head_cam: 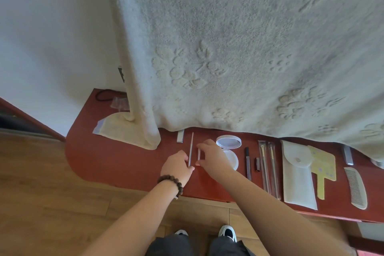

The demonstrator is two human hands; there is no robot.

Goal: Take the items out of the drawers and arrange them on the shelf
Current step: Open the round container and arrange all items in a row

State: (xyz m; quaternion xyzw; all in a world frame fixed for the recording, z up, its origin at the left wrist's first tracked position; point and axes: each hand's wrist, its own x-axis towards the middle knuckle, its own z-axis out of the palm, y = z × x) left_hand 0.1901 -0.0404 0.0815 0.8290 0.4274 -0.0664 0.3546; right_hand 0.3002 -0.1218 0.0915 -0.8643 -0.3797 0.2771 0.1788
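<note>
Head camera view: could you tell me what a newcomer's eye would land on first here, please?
The big cream embossed towel hangs down over the back of the red shelf, filling most of the view. Below it, toiletries lie in a neat row on the shelf: an open round compact, a white pouch, and a comb at far right. At centre, the left hand and right hand straighten slim metal tools.
</note>
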